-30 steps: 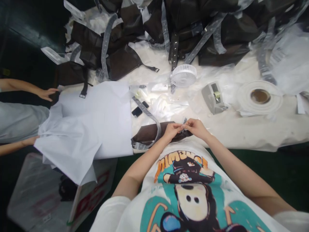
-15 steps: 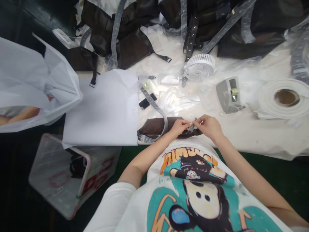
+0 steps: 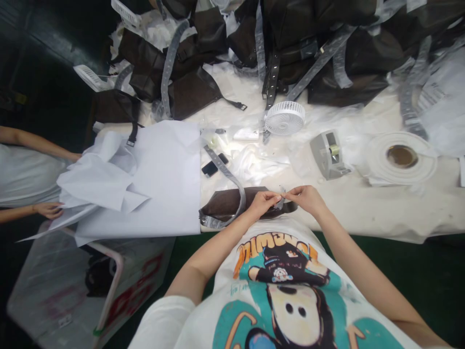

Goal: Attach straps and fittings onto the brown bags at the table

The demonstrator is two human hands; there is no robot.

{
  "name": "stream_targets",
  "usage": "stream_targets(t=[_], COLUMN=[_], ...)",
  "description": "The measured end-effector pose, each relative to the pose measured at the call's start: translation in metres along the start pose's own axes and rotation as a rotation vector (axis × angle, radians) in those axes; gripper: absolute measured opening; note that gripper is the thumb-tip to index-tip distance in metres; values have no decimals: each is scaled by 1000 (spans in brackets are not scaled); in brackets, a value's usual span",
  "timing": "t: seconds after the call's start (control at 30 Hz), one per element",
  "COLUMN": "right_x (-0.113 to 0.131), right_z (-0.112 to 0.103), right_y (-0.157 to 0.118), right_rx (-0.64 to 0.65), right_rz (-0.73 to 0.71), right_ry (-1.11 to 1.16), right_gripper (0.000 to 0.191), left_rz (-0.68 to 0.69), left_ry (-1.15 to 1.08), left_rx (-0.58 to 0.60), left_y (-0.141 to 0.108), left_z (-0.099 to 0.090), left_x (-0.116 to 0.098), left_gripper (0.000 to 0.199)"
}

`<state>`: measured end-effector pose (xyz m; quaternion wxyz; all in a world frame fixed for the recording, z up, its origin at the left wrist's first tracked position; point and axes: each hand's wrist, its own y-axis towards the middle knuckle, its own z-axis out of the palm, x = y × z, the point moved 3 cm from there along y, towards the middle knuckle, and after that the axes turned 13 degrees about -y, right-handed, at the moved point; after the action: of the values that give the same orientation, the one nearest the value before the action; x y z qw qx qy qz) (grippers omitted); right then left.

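A dark brown leather-look bag (image 3: 227, 202) lies on the table's near edge, against my body. Its strap (image 3: 232, 180), covered in clear plastic wrap, curves over the left part of the bag. Above the bag's right end, my left hand (image 3: 266, 203) pinches a small crumpled piece of clear plastic wrap (image 3: 279, 204). Fingertips of my right hand (image 3: 305, 198) are pinched on the same piece from the right, nearly touching the left fingers. What lies inside the plastic is too small to make out.
Beyond my hands are a phone (image 3: 215, 165), a white fan (image 3: 285, 118), a grey tape dispenser (image 3: 327, 156) and a white roll (image 3: 423, 162). More brown bags (image 3: 194, 92) pile up at the back. On the left, a co-worker's hand (image 3: 51, 210) holds white sheets (image 3: 98, 177) above a plastic bin (image 3: 145, 286).
The co-worker's large white sheet has come down onto the stack at left, uncovering their arms. My view has shifted slightly; both my hands stay pinched at the same spot over the bag.
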<state>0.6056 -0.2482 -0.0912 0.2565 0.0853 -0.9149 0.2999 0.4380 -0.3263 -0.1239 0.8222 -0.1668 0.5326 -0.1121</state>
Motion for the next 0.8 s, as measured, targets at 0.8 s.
stream_targets(t=[0.8], right_x=[-28], right_z=[25], right_y=[18], right_rx=[114], right_rz=[-381], right_ry=[593], right_gripper=[74], left_rz=[-196], left_ry=[-152], left_rx=[236], left_y=[5], left_z=[-4], left_x=[8], left_gripper=[47])
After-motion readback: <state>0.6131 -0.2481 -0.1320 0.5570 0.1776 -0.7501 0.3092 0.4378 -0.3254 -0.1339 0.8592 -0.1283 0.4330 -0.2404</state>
